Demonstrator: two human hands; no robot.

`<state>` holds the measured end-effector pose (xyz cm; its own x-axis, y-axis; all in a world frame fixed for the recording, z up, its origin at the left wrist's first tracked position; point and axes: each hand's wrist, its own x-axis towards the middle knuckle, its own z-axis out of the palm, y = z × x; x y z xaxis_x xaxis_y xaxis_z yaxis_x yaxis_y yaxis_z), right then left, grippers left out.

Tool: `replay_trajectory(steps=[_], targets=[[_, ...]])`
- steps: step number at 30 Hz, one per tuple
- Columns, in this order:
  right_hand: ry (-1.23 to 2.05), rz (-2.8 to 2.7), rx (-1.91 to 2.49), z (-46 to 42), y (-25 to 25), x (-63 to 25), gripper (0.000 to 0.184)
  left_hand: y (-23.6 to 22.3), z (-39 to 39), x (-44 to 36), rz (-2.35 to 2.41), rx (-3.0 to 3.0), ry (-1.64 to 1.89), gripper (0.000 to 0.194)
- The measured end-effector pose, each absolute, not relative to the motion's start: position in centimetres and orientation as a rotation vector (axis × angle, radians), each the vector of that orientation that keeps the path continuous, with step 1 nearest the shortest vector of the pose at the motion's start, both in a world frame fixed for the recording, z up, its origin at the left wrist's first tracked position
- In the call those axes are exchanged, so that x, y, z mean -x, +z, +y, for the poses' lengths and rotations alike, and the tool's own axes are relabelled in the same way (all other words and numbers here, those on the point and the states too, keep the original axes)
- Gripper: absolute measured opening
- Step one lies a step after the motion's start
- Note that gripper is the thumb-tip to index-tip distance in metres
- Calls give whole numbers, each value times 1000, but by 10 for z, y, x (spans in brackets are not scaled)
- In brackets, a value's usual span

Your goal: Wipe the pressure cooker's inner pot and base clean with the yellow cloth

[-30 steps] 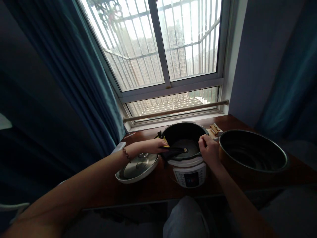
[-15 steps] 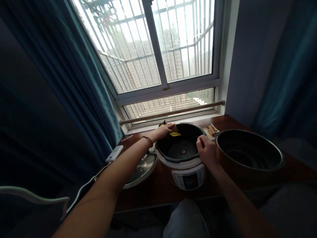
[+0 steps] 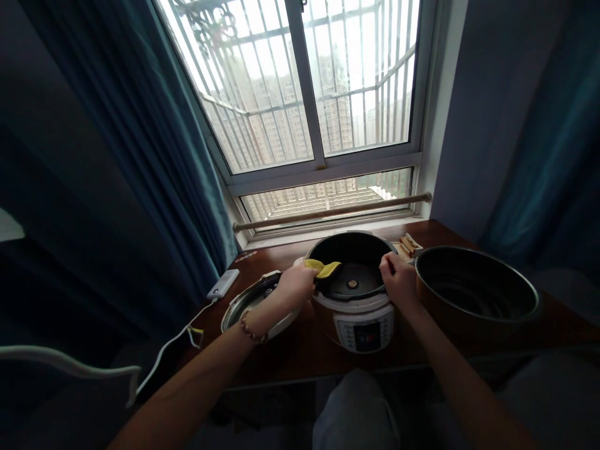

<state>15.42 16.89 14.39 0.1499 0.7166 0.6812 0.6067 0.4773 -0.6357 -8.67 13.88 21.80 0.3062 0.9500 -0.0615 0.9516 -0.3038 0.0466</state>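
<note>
Curling yellow cloth (image 3: pixel 323 269) (bright, wavy-edged)

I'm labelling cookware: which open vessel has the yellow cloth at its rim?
The cooker with the control panel; the left hand holds the cloth there. The pot at right has none.

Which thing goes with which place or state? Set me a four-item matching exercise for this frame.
Things:
1. cloth
2. cooker
3. dark pot
4. white device

Places and states:
A. stands right of the cooker
B. lies nearest the left curtain
C. held in the left hand
D. shows a control panel on its front

Pairs: 1-C, 2-D, 3-A, 4-B
</note>
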Motion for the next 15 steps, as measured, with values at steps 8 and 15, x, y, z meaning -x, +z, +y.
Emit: replay_trajectory(steps=[8,15], targets=[[44,-1752,1091,127,190,-106,19,212,73,34,1947,-2599,191,41],[-194,-2278,1341,91,202,-72,40,237,78,71,1459,-2035,649,26]])
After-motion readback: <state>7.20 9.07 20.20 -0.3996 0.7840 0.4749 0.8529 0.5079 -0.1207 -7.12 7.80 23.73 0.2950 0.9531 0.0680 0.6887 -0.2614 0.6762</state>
